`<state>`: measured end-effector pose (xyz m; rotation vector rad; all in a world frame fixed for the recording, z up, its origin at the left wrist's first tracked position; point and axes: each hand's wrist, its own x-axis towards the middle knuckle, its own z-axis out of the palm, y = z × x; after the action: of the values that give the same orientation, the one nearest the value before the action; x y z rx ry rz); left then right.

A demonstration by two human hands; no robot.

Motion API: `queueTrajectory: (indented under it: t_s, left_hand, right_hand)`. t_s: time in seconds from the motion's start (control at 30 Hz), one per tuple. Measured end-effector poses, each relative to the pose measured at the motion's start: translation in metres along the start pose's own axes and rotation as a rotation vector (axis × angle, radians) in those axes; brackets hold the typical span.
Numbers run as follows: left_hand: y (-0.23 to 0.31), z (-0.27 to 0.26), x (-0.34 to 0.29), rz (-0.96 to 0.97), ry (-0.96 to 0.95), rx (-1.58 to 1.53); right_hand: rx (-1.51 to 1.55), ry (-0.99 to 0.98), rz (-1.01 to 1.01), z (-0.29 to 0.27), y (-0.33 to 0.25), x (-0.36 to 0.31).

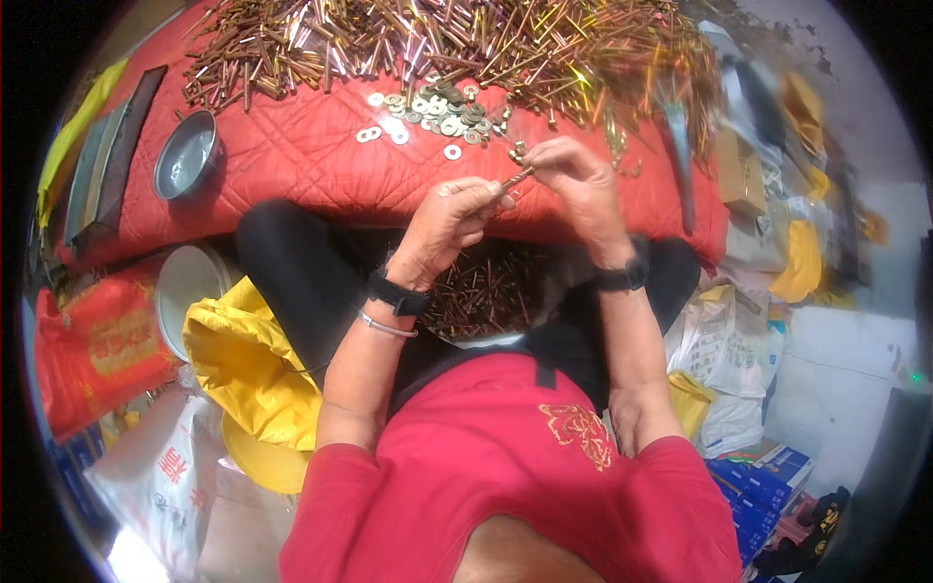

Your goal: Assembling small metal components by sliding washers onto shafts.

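Over the near edge of a red quilted cover (292, 146), my left hand (455, 216) is closed in a pinch round one end of a bronze-coloured bolt (519, 179). The bolt points up to the right. At its other end the thumb and fingers of my right hand (583, 180) are pinched together; whether they grip the bolt or a small part on it is hard to see. Just beyond my hands lie small brass-coloured nuts (518, 151) and a loose heap of flat washers (447, 115). Below my hands, between my legs, is a container of similar dark bolts (491, 291).
A big heap of long bronze bolts (389, 44) covers the far side. A metal bowl (187, 155) sits at the left, and a blue-grey tool (678, 155) at the right. Beside my left leg are a yellow bag (243, 340) and a red sack (102, 340); blue boxes (753, 496) are lower right.
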<state>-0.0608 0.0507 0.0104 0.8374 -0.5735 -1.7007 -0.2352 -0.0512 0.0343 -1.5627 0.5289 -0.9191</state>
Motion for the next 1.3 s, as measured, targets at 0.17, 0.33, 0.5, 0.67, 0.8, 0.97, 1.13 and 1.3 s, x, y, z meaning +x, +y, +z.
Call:
queueTrajectory:
  t_s: [0.17, 0.33, 0.5, 0.67, 0.8, 0.97, 1.13, 1.3]
  left_hand:
    - [-0.003, 0.002, 0.001, 0.025, 0.06, 0.146]
    - [-0.002, -0.018, 0.004, -0.303, -0.256, -0.276]
    - [-0.001, -0.002, 0.0, -0.063, -0.073, 0.012]
    - [-0.007, 0.012, 0.0, 0.233, 0.136, 0.364]
    - [-0.006, 0.011, -0.003, 0.122, 0.122, 0.325]
    - [0.007, 0.009, -0.014, -0.269, -0.035, 0.002]
    - [-0.01, 0.021, -0.008, 0.208, 0.123, 0.408]
    - [-0.022, 0.024, -0.009, 0.325, 0.185, 0.495]
  right_hand:
    - [-0.311, -0.095, 0.023, -0.002, -0.013, 0.0]
    - [-0.494, -0.268, -0.229, -0.004, -0.035, -0.006]
    - [-0.256, -0.013, 0.144, -0.001, -0.025, -0.012]
    - [-0.198, 0.007, 0.27, -0.003, -0.013, -0.019]
    - [-0.317, -0.056, 0.095, 0.0, -0.021, -0.022]
    - [-0.44, -0.173, -0.22, -0.001, -0.034, -0.025]
    - [-0.566, -0.109, 0.095, -0.005, -0.031, -0.037]
    - [-0.587, -0.126, 0.122, -0.013, -0.029, -0.04]
